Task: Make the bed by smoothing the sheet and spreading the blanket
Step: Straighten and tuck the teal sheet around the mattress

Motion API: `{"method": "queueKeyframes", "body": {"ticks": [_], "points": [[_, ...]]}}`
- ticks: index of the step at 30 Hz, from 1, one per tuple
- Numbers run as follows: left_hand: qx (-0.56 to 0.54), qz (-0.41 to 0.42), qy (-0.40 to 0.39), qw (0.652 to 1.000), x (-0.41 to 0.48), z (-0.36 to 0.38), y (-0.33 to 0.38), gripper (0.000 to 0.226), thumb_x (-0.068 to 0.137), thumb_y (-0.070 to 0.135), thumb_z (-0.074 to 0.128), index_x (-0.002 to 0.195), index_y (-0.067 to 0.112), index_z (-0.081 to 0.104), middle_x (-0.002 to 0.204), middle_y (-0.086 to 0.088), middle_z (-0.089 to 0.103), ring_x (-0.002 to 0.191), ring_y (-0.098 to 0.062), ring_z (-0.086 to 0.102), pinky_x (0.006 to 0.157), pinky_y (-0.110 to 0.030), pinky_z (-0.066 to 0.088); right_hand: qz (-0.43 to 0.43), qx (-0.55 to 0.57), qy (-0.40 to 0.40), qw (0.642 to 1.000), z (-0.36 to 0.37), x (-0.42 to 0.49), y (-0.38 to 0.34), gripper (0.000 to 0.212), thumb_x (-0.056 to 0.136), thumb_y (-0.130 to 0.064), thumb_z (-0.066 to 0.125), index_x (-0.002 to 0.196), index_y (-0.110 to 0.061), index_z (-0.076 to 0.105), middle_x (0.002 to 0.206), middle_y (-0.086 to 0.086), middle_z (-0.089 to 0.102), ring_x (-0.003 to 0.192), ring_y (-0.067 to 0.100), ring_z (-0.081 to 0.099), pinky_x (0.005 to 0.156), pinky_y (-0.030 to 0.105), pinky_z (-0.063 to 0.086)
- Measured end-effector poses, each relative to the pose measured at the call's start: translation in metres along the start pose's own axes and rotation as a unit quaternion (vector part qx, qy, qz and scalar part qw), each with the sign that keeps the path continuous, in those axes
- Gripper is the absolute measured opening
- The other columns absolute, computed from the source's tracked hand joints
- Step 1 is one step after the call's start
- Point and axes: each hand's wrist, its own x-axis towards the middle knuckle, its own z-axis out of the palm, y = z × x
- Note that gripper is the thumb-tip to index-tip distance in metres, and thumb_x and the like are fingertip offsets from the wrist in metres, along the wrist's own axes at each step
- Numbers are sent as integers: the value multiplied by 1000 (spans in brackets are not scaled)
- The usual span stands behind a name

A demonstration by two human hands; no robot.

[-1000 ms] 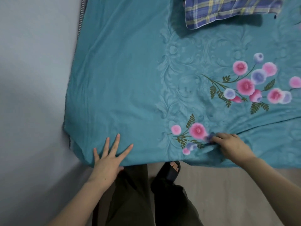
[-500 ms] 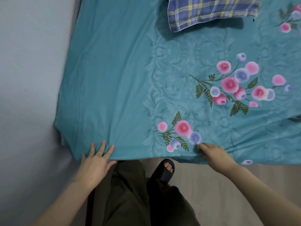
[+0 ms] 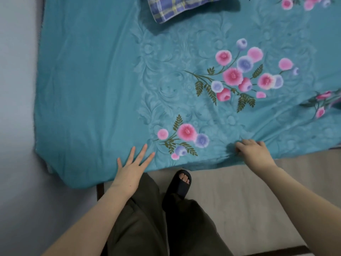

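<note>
Now the teal sheet (image 3: 88, 80) with pink and purple flowers covers the bed, and its near edge hangs over the side of the bed just in front of the person. This visible edge runs from left to right across the view, and it goes slightly up toward the right. The far end of the sheet is outside the picture, so I cannot tell its long axis. The left part of the sheet is quite smooth. Near the right hand (image 3: 255, 154) the cloth makes folds that spread out to the right.

The left hand (image 3: 130, 171) lies flat on the sheet at the near edge, with the fingers (image 3: 142, 154) straight, spread apart and pointing away from the person. The right hand is at the same edge, further right, and its fingers are curled together and pinch a small bunch of the sheet.

A checked pillow (image 3: 177, 8) lies on the sheet at the top. Below the edge I see dark trousers (image 3: 144, 218), a black sandal (image 3: 180, 183) and the pale floor (image 3: 230, 191). A grey wall (image 3: 16, 108) is on the left.
</note>
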Motion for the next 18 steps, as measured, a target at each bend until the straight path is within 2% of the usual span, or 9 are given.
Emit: {"method": "queueKeyframes", "body": {"ticks": [3,7,9,10,11,13,15,16,18], "points": [[-7,-10,3,1000,1,5,4,100,83,-17,41,151,35,-10,155,7,-31,148,-27,-13,115,-55,16,-7,63,45,997,15,-12,9,14,79,-4,63,88,-15,61,83,4,58,83,29,57,71,37,36],[-26,-1,26,999,-19,14,-3,93,82,-17,40,154,25,-1,161,1,-15,149,-20,-5,117,-50,12,71,145,50,986,33,-20,-5,13,79,-1,61,90,-10,60,88,9,57,89,34,53,72,40,36],[-138,-43,71,987,-33,18,-12,86,80,-19,41,153,18,17,162,-2,1,149,-18,5,118,-48,10,158,246,82,953,42,-21,-17,18,78,-1,63,95,-6,59,97,15,56,97,37,50,78,43,38],[-185,-80,114,973,-39,21,-17,78,80,-17,44,150,14,28,161,-6,10,148,-20,13,119,-49,12,207,316,102,920,45,-22,-25,25,77,-2,66,101,-5,58,106,18,54,104,38,48,85,44,38],[-217,-130,170,952,-44,24,-21,68,83,-13,48,146,9,36,159,-11,18,146,-24,22,118,-50,16,267,397,123,869,47,-22,-34,36,76,-3,69,109,-4,55,117,20,49,113,37,45,94,42,37],[-261,-269,285,882,-52,34,-27,60,86,2,60,142,-1,39,155,-20,25,142,-35,28,117,-49,21,409,564,145,703,46,-22,-51,66,75,-9,76,131,-10,41,141,16,30,126,29,39,103,36,37],[-360,-434,341,752,-56,40,-33,79,85,26,70,144,-4,28,154,-25,18,141,-40,23,117,-47,21,499,693,113,509,45,-22,-63,83,77,-20,77,143,-21,26,149,6,23,126,23,41,101,37,43],[-432,-500,335,672,-56,39,-36,90,82,38,72,145,-4,23,154,-23,16,140,-38,23,116,-46,22,497,744,79,440,47,-21,-66,81,81,-26,75,145,-23,25,149,4,28,126,23,42,100,41,45],[-603,-540,272,520,-54,40,-43,95,81,51,68,147,1,21,155,-15,21,134,-30,33,111,-45,32,446,814,11,372,53,-20,-73,66,90,-37,64,146,-22,32,146,4,39,129,25,43,102,45,43]]}}
